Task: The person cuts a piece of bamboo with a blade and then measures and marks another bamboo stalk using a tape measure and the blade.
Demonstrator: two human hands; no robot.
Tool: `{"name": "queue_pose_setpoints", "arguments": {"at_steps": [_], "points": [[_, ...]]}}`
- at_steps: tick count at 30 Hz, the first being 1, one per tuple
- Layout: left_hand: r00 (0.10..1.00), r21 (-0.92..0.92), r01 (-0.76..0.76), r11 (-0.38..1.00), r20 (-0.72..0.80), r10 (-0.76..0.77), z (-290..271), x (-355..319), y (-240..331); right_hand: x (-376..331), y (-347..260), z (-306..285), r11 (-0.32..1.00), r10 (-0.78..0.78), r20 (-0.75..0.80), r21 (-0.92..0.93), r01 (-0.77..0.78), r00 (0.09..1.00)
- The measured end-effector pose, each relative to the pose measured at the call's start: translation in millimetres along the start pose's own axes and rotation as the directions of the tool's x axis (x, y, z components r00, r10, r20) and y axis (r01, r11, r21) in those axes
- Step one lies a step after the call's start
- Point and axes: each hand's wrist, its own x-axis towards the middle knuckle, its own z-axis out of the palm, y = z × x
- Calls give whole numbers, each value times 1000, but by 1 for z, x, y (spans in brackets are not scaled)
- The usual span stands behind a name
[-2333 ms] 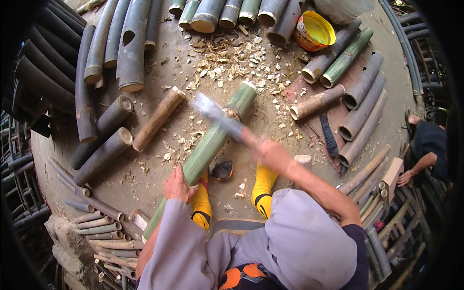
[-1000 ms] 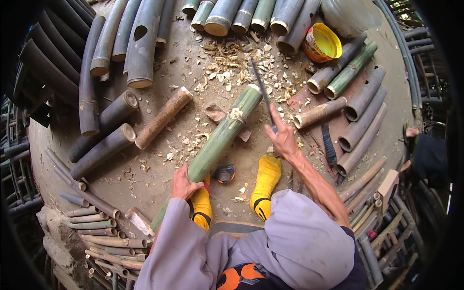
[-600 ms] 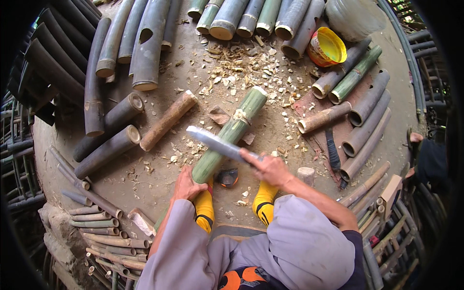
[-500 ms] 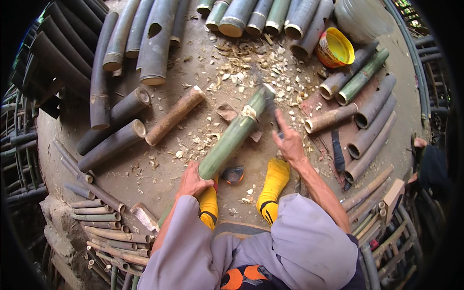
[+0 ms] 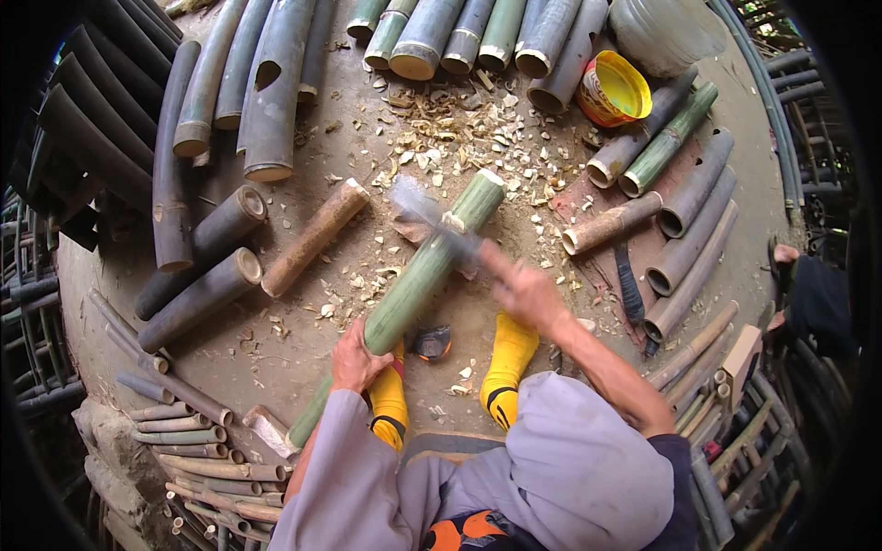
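A thick green bamboo pole slants across the ground between my yellow-socked feet, its pale cut end pointing away from me. My left hand is closed round its near part. In my right hand is a knife with a broad grey blade, smeared by motion. The blade lies across the pole in this view, over the node near the far end; whether it touches the bamboo I cannot tell. Under the pole's far part is a brown piece, partly hidden.
Bamboo chips litter the ground ahead. Dark bamboo tubes lie at the left, more at the right, and a row at the back. A yellow tub stands back right. Thin canes are stacked near left. Another person is at the right edge.
My right hand and the knife have moved left and nearer, from the pole's far end to across its node. My left hand keeps its grip. The whole view has shifted slightly.
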Motion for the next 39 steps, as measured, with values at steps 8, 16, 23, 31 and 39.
{"name": "queue_pose_setpoints", "arguments": {"at_steps": [8, 16, 23, 31, 39], "points": [[981, 56, -181, 982, -67, 184, -8, 9, 1, -6, 5, 9, 995, -97, -38, -33, 96, 995], [980, -97, -185, 978, -88, 177, -10, 10, -4, 3, -3, 3, 999, -39, -6, -34, 39, 999], [997, -105, -71, 992, 15, 73, -16, 14, -3, -6, -21, -8, 995, -103, 104, 16, 102, 989], [996, -148, -49, 988, 64, 59, -20, 14, -2, -10, -29, -6, 996, -48, 275, 88, 24, 960], [998, 9, -42, 999, 39, 42, -13, 9, -2, -3, -23, -5, 998, -51, 144, 47, 45, 988]]}}
